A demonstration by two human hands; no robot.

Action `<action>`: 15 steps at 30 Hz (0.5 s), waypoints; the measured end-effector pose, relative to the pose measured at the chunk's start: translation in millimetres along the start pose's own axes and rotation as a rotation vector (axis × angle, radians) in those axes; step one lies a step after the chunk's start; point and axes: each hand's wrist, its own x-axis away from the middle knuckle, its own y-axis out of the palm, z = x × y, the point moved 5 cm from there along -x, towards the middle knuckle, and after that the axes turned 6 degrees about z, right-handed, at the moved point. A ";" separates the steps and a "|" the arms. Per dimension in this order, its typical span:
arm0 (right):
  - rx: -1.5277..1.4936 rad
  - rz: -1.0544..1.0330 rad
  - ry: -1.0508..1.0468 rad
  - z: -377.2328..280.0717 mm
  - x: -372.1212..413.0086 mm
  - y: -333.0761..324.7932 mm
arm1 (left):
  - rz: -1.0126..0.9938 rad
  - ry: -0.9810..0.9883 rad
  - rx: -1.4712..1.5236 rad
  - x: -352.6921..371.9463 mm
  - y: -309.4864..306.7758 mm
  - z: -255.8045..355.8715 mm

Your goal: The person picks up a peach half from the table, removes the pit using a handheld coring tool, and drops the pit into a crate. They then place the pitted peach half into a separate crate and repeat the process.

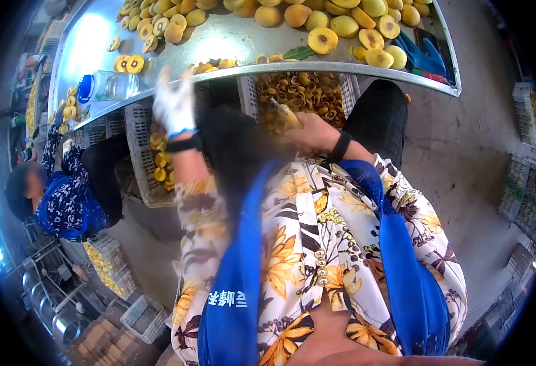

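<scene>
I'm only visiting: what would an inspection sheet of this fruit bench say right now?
Surface: steel table, shiny, mostly covered with fruit.
Job's things: whole and halved yellow peaches on the table; crate of pits below its edge; crate of halves to the left.
Clutter: clear bottle, blue gloves.
Hands: left hand in a white glove, raised and blurred; right hand bare, gripping a short tool.
Cables: nothing seen.
Surroundings: seated co-worker, stacked crates.
</scene>
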 end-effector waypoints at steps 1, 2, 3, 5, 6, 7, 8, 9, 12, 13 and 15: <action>-0.018 0.065 0.008 -1.0 0.3 -2.6 | -0.102 0.102 0.053 4.6 16.9 46.2; -0.038 0.135 0.017 -2.0 1.4 -6.3 | -0.186 0.174 0.115 5.7 46.5 72.7; -0.039 0.178 -0.030 -6.8 4.5 -9.9 | -0.316 0.341 0.184 12.5 73.4 110.2; -0.036 0.269 -0.123 -14.1 13.6 -19.1 | -0.548 0.514 -0.040 28.2 127.2 169.1; 0.122 0.384 -0.282 -8.5 12.0 -26.7 | -0.628 0.558 -0.101 39.7 148.4 187.2; 0.143 0.426 -0.239 -9.1 17.8 -32.1 | -0.707 0.603 -0.162 48.2 166.4 201.0; 0.164 0.468 -0.194 -12.7 27.7 -36.8 | -0.707 0.660 -0.237 54.8 189.0 202.7; 0.185 0.510 -0.149 -13.4 36.1 -40.6 | -0.705 0.717 -0.312 60.1 193.7 207.1; 0.110 0.724 -0.182 -16.2 51.2 -50.9 | -0.718 0.560 -0.183 50.3 200.1 195.5; 0.113 0.814 -0.209 -22.1 55.9 -54.8 | -0.743 0.414 -0.020 42.1 200.6 183.8; 0.197 0.913 -0.311 -38.0 57.2 -62.1 | -0.735 0.165 0.517 42.3 181.8 159.0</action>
